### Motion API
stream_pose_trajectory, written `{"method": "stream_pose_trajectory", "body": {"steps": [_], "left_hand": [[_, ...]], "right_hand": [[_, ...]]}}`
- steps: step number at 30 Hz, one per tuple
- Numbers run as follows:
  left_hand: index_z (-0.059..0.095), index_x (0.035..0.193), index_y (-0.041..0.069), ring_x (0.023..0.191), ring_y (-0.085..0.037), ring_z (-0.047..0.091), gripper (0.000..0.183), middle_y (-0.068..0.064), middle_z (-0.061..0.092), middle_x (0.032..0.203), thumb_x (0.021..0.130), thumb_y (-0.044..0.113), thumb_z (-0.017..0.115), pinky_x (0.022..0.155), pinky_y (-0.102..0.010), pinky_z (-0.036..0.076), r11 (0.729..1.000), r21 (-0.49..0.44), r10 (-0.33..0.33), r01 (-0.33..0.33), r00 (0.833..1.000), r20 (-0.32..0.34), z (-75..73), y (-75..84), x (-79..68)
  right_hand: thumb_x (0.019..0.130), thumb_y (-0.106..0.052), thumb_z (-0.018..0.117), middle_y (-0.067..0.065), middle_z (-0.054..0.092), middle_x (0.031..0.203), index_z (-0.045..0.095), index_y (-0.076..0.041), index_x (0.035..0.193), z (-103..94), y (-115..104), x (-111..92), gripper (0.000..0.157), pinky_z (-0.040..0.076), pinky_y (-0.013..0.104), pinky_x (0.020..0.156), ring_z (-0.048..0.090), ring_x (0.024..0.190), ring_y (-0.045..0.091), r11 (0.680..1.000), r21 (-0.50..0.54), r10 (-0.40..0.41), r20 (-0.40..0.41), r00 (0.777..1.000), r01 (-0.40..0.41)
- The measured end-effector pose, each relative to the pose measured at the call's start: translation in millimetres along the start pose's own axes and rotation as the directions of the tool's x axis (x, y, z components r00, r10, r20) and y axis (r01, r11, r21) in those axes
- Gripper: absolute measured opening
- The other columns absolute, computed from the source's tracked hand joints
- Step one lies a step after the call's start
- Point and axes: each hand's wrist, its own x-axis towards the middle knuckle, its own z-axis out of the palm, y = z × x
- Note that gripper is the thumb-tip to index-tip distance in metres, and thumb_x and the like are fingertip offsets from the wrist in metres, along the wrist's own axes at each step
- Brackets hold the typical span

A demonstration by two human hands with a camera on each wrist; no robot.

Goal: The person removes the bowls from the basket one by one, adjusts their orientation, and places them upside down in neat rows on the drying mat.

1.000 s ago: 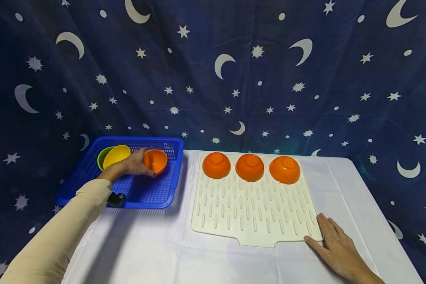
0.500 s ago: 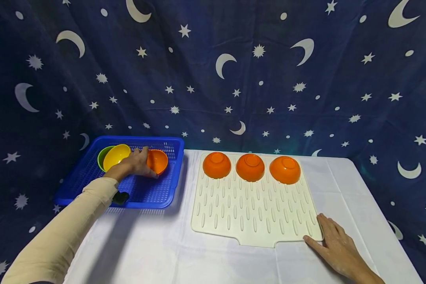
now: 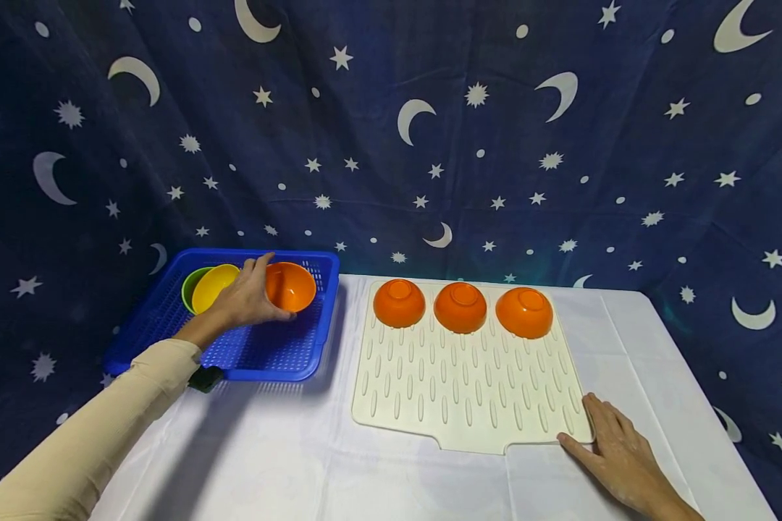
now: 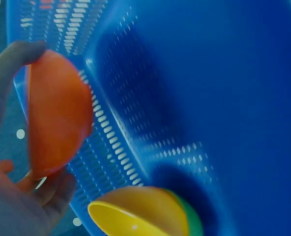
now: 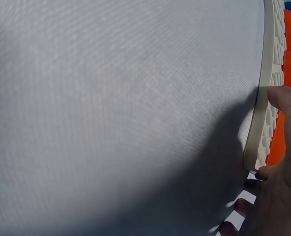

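My left hand [image 3: 250,294] grips an orange bowl [image 3: 292,287] by its rim, over the blue basket [image 3: 329,318]. In the left wrist view, fingers and thumb pinch opposite sides of this orange bowl [image 4: 59,115], which is tilted on its side. Beside the hand in the basket, a yellow bowl [image 3: 211,287] leans against a green bowl [image 3: 189,288]. At the near right corner of the cream drying mat [image 3: 469,383], my right hand [image 3: 619,456] rests with fingers extended along the edge. The right wrist view shows its thumb on the edge of the mat [image 5: 257,123].
Three orange bowls stand upside down in a row along the mat's far edge: a left bowl [image 3: 399,304], a middle bowl [image 3: 460,308] and a right bowl [image 3: 524,313]. White cloth [image 3: 287,456] covers the table. A dark blue curtain [image 3: 365,130] with moons and stars hangs behind.
My left hand has taken hold of the orange bowl in the basket and raised it slightly. The right hand and the upturned bowls stay in place.
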Motion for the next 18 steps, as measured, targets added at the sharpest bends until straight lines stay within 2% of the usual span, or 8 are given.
{"method": "stream_pose_trajectory", "body": {"steps": [4,11,18], "left_hand": [[0.017,0.159,0.003,0.119,-0.049,0.046,0.125,-0.032,0.036,0.139,0.068,0.04,0.093,0.093,-0.067,0.047,0.997,-0.081,-0.001,-0.007,0.996,-0.091,2.0,1.4,-8.2],[0.023,0.157,0.0,0.122,-0.047,0.046,0.12,-0.029,0.038,0.143,0.067,0.033,0.095,0.097,-0.066,0.045,0.974,-0.202,0.054,-0.105,0.969,-0.243,6.9,3.8,-23.5],[0.021,0.158,0.003,0.127,-0.045,0.044,0.119,-0.027,0.037,0.146,0.069,0.031,0.095,0.1,-0.064,0.044,0.935,-0.314,0.064,-0.163,0.951,-0.301,12.0,12.7,-39.4]], "right_hand": [[0.097,-0.064,0.053,0.041,0.013,0.154,0.009,0.016,0.154,0.9,-1,1,0.107,0.006,0.08,0.103,0.009,0.137,0.064,1.0,-0.009,0.006,0.0,1.0,-0.006],[0.097,-0.064,0.052,0.041,0.013,0.155,0.009,0.016,0.154,2.6,-2,2,0.107,0.007,0.08,0.103,0.01,0.137,0.063,1.0,-0.021,0.011,0.0,1.0,-0.011],[0.097,-0.063,0.054,0.042,0.014,0.153,0.011,0.016,0.153,1.8,-3,2,0.106,0.008,0.08,0.101,0.01,0.137,0.064,1.0,-0.025,-0.005,-0.004,1.0,0.005]]}}
